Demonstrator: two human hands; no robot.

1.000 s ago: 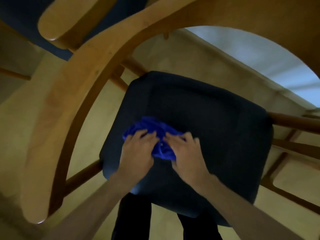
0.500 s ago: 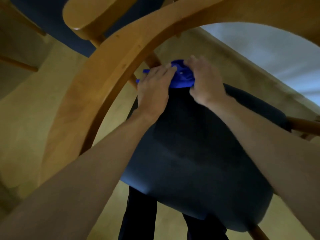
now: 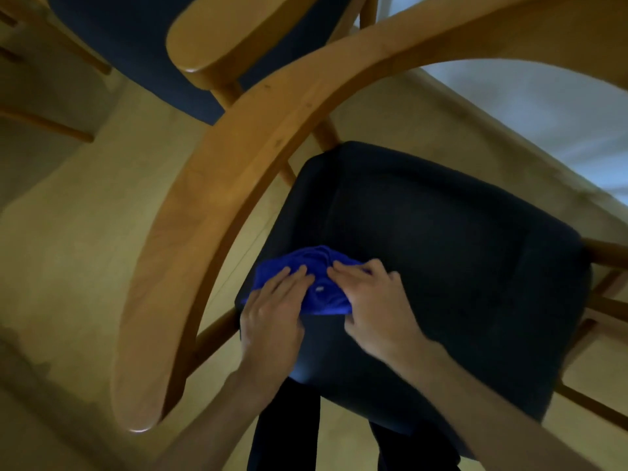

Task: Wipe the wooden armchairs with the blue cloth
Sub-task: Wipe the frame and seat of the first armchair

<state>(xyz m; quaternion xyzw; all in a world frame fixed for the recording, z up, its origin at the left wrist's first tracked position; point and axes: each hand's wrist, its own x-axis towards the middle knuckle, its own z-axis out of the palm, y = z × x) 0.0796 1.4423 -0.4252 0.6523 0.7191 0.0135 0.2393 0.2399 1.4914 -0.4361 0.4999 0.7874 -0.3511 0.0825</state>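
The blue cloth [image 3: 316, 283] lay bunched on the dark seat cushion [image 3: 441, 266] of the nearer wooden armchair [image 3: 217, 212], at the cushion's left edge, a little below the middle of the frame. The left hand [image 3: 272, 314] rested on the cloth's left part, its fingers [image 3: 289, 277] stretched out fairly straight and pressed flat on the fabric. The right hand [image 3: 377, 304] lay on the cloth's right part, its fingers likewise extended and pressing down, the tips of both hands nearly meeting over the cloth. Neither hand was clenched round the fabric. The armchair's curved wooden armrest swept from the lower left up across the top of the frame. A second armchair [image 3: 217, 42] with a dark seat showed in the upper left, standing on the yellowish floor [image 3: 68, 232]. Dark trouser legs [image 3: 285, 433] showed below the cushion at the bottom centre.
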